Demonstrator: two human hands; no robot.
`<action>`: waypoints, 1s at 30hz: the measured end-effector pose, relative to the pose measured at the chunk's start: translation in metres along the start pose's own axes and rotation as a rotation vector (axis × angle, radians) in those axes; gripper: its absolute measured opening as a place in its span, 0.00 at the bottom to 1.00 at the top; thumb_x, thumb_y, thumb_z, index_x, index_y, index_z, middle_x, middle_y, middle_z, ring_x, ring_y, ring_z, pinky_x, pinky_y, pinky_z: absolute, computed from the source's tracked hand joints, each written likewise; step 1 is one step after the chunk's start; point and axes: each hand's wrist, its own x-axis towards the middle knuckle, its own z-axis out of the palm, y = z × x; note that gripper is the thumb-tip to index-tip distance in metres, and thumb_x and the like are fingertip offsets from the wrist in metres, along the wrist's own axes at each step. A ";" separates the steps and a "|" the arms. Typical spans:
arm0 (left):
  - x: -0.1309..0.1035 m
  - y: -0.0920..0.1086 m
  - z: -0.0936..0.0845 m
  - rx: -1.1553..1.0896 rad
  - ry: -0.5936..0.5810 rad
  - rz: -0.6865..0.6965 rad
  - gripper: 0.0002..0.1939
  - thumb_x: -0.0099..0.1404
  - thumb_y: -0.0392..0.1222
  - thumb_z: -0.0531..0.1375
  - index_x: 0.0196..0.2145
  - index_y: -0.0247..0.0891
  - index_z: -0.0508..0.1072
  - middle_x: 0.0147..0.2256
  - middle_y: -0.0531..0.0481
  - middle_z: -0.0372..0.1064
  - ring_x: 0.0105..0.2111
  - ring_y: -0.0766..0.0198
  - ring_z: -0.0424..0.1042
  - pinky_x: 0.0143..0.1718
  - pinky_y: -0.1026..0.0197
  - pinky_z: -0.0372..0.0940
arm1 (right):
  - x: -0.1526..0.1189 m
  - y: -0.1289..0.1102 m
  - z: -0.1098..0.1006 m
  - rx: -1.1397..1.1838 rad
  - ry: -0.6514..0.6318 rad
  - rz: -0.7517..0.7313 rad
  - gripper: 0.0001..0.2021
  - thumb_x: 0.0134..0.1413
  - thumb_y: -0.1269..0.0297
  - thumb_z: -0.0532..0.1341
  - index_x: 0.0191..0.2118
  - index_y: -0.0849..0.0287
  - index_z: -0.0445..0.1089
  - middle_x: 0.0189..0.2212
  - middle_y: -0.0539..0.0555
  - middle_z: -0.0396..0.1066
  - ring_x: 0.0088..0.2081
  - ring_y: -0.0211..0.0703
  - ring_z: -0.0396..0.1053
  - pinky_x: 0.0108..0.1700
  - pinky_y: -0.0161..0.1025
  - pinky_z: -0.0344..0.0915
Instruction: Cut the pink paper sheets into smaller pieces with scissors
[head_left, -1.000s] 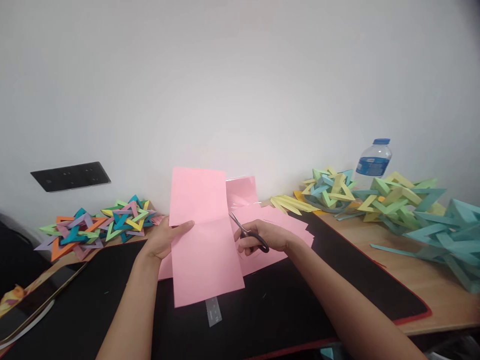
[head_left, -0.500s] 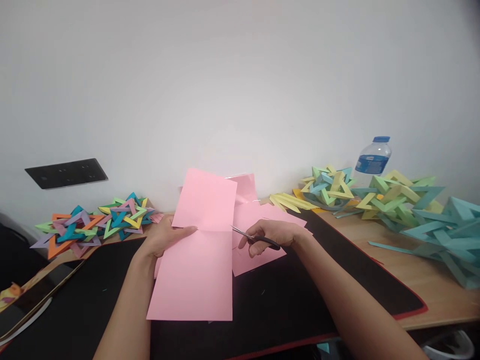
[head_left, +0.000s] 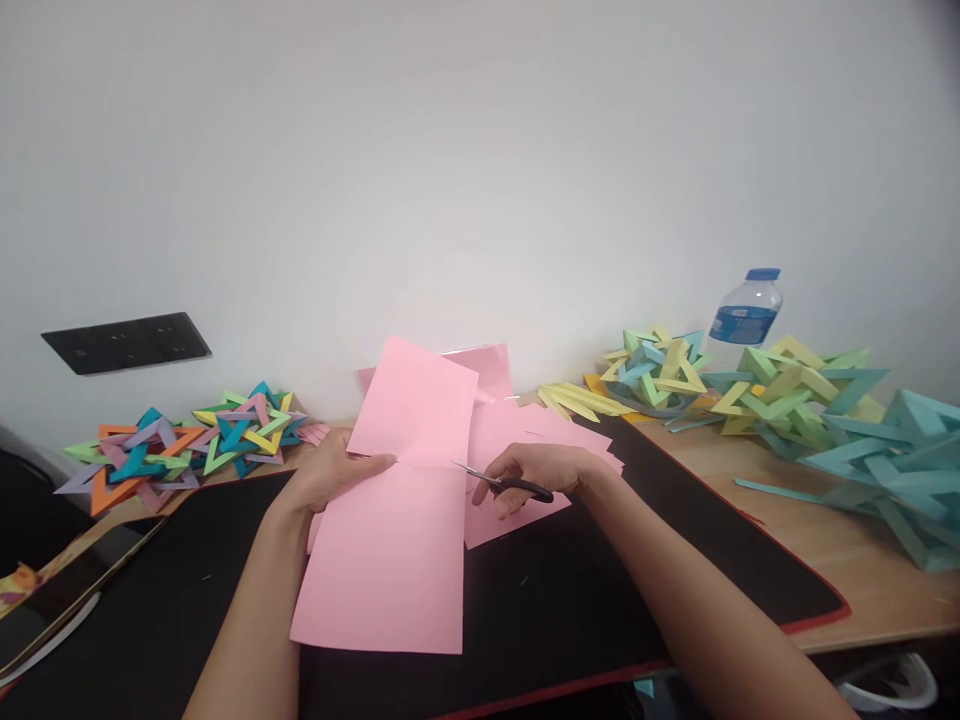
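A large pink sheet [head_left: 390, 560] with a crease across its middle is held up over the black mat. My left hand [head_left: 330, 475] grips its left edge, the thumb lying on the paper near the crease. In my right hand [head_left: 529, 475] are scissors [head_left: 534, 491] with black handles. Their blades point left and overlap the sheet's right edge by the crease; whether they are parted is too small to tell. More pink paper [head_left: 551, 428] lies behind and to the right, partly under my right hand.
Multicoloured paper stars [head_left: 142, 460] sit at the left, near a phone [head_left: 75, 585]. Yellow strips [head_left: 581, 400], green and blue paper stars [head_left: 892, 450] and a bottle [head_left: 745, 310] are at the right. The black mat [head_left: 570, 610] has a red edge.
My right hand has moved slightly left with the scissors, whose tips now overlap the sheet's right edge. The upper part of the sheet has tilted a little to the right.
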 end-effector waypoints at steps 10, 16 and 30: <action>-0.005 0.005 0.000 -0.017 -0.010 0.032 0.14 0.46 0.44 0.67 0.32 0.36 0.75 0.29 0.44 0.76 0.27 0.50 0.75 0.21 0.60 0.66 | 0.000 0.002 -0.002 -0.093 -0.030 -0.042 0.23 0.39 0.53 0.67 0.43 0.57 0.73 0.34 0.53 0.73 0.35 0.42 0.68 0.35 0.35 0.63; -0.003 0.001 -0.003 0.103 -0.034 0.017 0.18 0.49 0.48 0.65 0.36 0.35 0.73 0.33 0.43 0.76 0.32 0.50 0.75 0.24 0.60 0.67 | 0.000 0.001 -0.004 -0.140 -0.056 -0.023 0.24 0.40 0.51 0.67 0.45 0.57 0.72 0.33 0.52 0.72 0.34 0.40 0.67 0.36 0.34 0.61; -0.005 0.007 -0.002 0.150 -0.077 -0.020 0.18 0.51 0.49 0.63 0.37 0.35 0.72 0.31 0.46 0.76 0.32 0.52 0.75 0.26 0.59 0.68 | 0.001 0.001 -0.004 -0.155 -0.062 -0.009 0.26 0.39 0.49 0.67 0.45 0.58 0.72 0.32 0.52 0.70 0.33 0.38 0.66 0.35 0.33 0.59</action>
